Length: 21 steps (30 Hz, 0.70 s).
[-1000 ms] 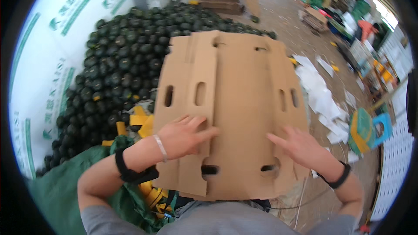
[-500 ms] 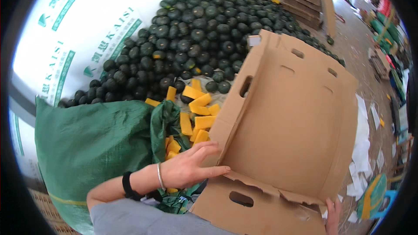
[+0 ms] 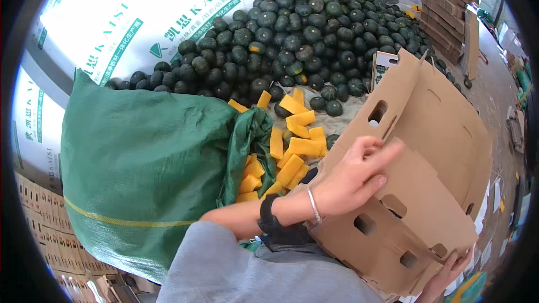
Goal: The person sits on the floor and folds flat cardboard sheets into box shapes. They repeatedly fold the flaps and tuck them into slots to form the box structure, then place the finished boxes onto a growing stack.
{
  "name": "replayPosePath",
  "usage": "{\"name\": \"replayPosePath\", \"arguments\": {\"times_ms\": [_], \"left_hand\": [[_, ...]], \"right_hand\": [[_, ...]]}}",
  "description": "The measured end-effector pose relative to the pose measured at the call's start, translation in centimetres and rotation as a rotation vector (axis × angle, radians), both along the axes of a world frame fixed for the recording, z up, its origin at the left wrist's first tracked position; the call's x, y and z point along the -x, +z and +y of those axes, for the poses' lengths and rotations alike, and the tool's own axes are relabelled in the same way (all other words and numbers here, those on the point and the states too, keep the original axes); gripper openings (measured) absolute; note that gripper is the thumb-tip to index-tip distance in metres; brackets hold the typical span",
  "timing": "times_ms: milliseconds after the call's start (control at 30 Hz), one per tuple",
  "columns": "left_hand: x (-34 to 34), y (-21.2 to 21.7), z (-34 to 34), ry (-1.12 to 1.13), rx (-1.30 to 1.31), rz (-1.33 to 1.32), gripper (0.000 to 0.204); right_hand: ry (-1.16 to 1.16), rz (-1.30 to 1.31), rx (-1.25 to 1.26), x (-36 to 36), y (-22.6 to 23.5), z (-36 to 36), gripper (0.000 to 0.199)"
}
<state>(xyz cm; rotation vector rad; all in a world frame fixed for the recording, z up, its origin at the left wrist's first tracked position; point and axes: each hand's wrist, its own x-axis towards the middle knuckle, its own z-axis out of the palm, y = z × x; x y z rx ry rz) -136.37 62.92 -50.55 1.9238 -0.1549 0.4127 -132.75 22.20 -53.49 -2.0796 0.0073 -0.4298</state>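
A brown cardboard box (image 3: 449, 106) with cut-out hand holes leans in front of me, its near flap folded up and inward. My left hand (image 3: 359, 177) reaches across its left side and lies against the folded cardboard, fingers apart and slightly bent; the index finger is blurred. At the lower right corner, my right hand (image 3: 449, 272) has its fingers wrapped over the box's edge; part of that hand is hidden behind the cardboard. Left of the box stands a bulging green woven sack (image 3: 146, 151), with yellow foam-like pieces (image 3: 303, 146) spilling by its mouth.
A large heap of dark green pumpkins (image 3: 303, 33) rises against the white printed wall panels (image 3: 168, 5). Flattened cardboard (image 3: 441, 14) is stacked at the far right. More printed cartons (image 3: 50, 230) stand at the lower left. Paper scraps (image 3: 497, 196) lie on the right-hand floor.
The near flap has swung up and folded inward over the box. My left hand has moved right, onto the cardboard, while my right hand keeps hold of the near right corner. The view has shifted.
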Motion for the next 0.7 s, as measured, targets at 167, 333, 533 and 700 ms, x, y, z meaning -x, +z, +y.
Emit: {"name": "replayPosePath", "arguments": {"times_ms": [167, 333, 533, 700], "left_hand": [[-0.7, 3.3, -1.7, 0.088, -0.89, -0.226, 0.056], [-4.6, 3.1, -2.2, -0.609, -1.059, 0.248, 0.021], [-3.0, 6.3, -2.1, -0.838, -0.927, 0.314, 0.024], [-6.2, 7.3, 4.7, -0.182, 0.514, -0.117, 0.043]], "right_hand": [[0.488, -0.162, 1.112, 0.7, 8.9, 6.8, 0.067], [0.972, 0.308, 0.922, -4.4, 8.1, 8.8, 0.043], [1.135, 0.311, 0.89, -4.5, 8.1, 5.9, 0.036], [0.817, 0.181, 0.583, -2.6, 8.2, 6.5, 0.044]]}}
